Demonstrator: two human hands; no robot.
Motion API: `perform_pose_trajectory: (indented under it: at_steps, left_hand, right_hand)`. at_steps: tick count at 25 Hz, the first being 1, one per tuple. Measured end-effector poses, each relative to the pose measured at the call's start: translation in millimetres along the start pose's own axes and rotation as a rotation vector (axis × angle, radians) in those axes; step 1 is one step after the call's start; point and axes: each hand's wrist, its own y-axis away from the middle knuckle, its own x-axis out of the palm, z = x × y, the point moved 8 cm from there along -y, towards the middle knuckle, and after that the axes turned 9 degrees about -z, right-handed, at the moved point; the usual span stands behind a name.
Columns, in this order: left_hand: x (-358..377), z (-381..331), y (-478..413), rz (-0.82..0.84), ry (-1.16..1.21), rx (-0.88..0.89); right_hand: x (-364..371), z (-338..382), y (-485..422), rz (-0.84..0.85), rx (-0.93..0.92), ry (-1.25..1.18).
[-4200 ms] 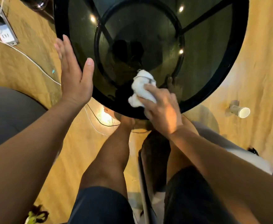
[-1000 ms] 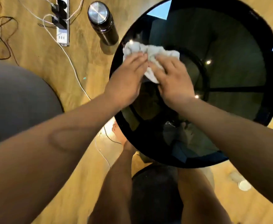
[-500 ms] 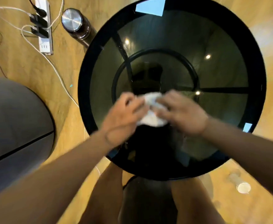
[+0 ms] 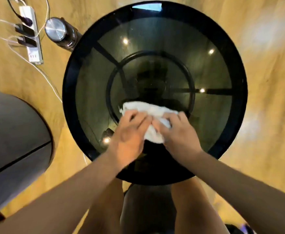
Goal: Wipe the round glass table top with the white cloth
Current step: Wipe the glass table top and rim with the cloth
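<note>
The round glass table top (image 4: 219, 53) is dark with a black rim and fills the middle of the head view. A crumpled white cloth (image 4: 152, 112) lies on the glass just below the table's centre. My left hand (image 4: 130, 137) presses on the cloth's left part with fingers spread over it. My right hand (image 4: 180, 134) presses on its right part. Both hands hide the near half of the cloth. My forearms cross the table's near rim.
A steel-lidded bottle (image 4: 59, 32) stands on the wooden floor by the table's far-left rim. A white power strip (image 4: 32, 34) with plugs and cables lies further left. A grey rounded seat (image 4: 11, 132) is at the left. My legs show below the table.
The cloth and both hands came from the far-left rim to the middle of the glass, and since then they have stayed near the centre while the cloth spread out wider.
</note>
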Motion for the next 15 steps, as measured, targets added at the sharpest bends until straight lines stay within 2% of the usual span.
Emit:
perform_pose_trajectory:
  at_steps: [2, 3, 4, 6, 7, 8, 10, 12, 15]
  left_hand:
    - [25.8, -42.1, 100.8, 0.136, -0.107, -0.098]
    - [31.1, -59.6, 122.6, 0.203, -0.074, -0.056]
    - [41.8, -71.5, 126.2, 0.191, -0.199, 0.114]
    - [44.3, -81.3, 88.4, 0.311, -0.040, 0.228]
    - [38.8, -66.4, 46.4, 0.329, 0.059, 0.199]
    - [27.6, -50.0, -2.8, 0.251, 0.116, 0.122]
    - [6.4, -30.2, -97.0, 0.045, -0.035, 0.154]
    - [-7.2, -23.1, -185.3, -0.059, -0.202, 0.159]
    - [-21.4, 2.0, -242.9, -0.134, -0.196, -0.136]
  right_hand:
    - [19.9, 20.7, 102.7, 0.253, -0.059, -0.064]
    - [19.5, 25.3, 130.5, 0.300, -0.142, -0.097]
    - [16.6, 22.1, 139.0, 0.309, -0.240, -0.130]
    - [6.4, 2.4, 103.0, 0.288, -0.400, -0.145]
    - [-3.2, -16.6, 63.7, 0.245, -0.401, -0.094]
    - [-18.9, -41.0, 15.2, 0.179, -0.345, -0.036]
    - [-53.9, -86.1, -76.0, -0.006, -0.311, 0.101]
    - [-83.1, -116.7, -144.8, -0.152, -0.261, 0.213]
    - [-89.7, -147.4, -182.3, -0.147, -0.010, 0.285]
